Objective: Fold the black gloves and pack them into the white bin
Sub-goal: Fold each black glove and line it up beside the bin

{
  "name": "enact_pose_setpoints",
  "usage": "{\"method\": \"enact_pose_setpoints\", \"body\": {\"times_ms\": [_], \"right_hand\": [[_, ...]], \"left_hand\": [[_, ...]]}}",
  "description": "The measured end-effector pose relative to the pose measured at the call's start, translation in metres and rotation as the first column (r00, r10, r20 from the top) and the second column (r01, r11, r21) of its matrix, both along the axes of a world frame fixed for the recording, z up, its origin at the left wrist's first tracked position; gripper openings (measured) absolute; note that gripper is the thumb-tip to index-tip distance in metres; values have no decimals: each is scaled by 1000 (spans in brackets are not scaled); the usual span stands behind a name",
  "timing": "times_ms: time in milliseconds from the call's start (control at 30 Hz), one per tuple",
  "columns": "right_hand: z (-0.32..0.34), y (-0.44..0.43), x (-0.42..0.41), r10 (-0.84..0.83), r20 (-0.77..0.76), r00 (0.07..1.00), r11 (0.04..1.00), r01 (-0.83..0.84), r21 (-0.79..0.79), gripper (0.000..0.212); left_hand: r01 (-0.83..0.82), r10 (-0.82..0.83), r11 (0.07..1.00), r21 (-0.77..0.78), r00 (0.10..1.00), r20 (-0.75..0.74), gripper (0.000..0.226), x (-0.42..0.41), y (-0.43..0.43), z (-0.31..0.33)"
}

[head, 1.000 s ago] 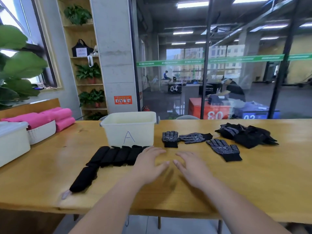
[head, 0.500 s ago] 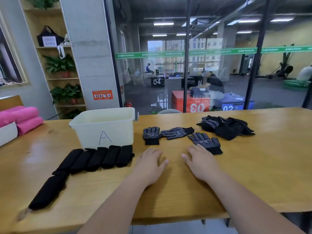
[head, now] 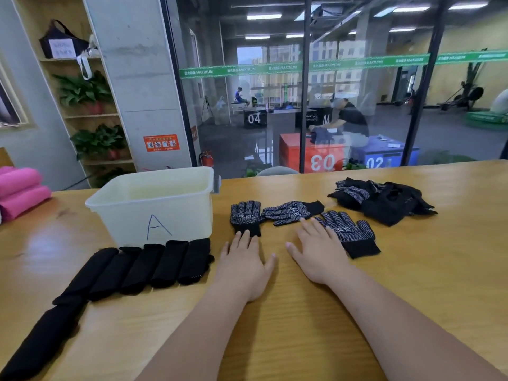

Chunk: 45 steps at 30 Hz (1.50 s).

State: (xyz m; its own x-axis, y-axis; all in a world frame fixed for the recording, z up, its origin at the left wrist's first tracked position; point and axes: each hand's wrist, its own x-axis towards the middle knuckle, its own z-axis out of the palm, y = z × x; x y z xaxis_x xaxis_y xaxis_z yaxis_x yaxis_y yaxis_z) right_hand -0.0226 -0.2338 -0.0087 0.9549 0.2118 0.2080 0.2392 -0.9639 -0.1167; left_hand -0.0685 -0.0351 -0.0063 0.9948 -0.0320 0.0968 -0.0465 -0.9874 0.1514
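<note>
The fingers of the left hand are held straight and slightly apart, laid flat on the tabletop just below the centre of the frame, and nothing is gripped by them. Their tips are seen at the cuff of a dotted black glove, though contact cannot be told for certain. The right hand is likewise laid flat with its fingers spread and empty, its outer edge against a second loose glove. A third loose glove is spread flat between these two, a little above centre. To the upper right a heap of unfolded gloves is piled, its count not to be told. To the left of the hands a row of folded gloves is lined up in dark rolls against the front wall of the white bin, which is marked with the letter A, and one more folded bundle is laid at the lower left. Nothing black is seen in the part of the bin's inside that shows, so packing is judged not yet begun. Folding is judged partly done, with the three flat gloves and the heap left. The gloves are thin knit, limp, with pale grip dots on the palms.
</note>
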Motion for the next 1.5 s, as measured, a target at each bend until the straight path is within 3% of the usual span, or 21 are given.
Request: {"method": "enact_pose_setpoints", "body": {"times_ms": [200,467,733,867,967,1200,1300,1367,1500], "right_hand": [[0,5,28,24,-97,995,1000,-25,-11,72],[0,7,15,-127,6,992,991,127,-29,67],[3,6,16,-4,-70,998,1000,6,28,65],[8,7,0,-300,159,941,953,304,0,50],[11,3,-9,-427,114,897,904,428,21,46],[3,0,-16,-133,68,989,986,125,111,45],[7,-1,-26,-303,162,939,953,298,55,44],[6,-1,-29,-332,154,931,943,330,42,46],[-2,-3,-15,-87,41,995,993,83,88,60]], "left_hand": [[-23,21,1000,8,990,139,73,-6,-2,0],[-75,52,995,68,955,291,51,-12,-5,0],[186,-175,982,12,896,407,41,-8,-3,-8],[291,-253,956,-29,873,416,39,-8,-2,-8],[333,-293,942,-38,875,386,41,-8,-2,-4],[281,-262,960,-11,909,325,50,-4,-3,-5],[267,-251,964,-3,909,332,51,-4,-4,-6],[266,-253,964,6,910,328,52,-4,-4,-6],[255,-250,967,26,919,303,54,-4,-6,-2]]}}
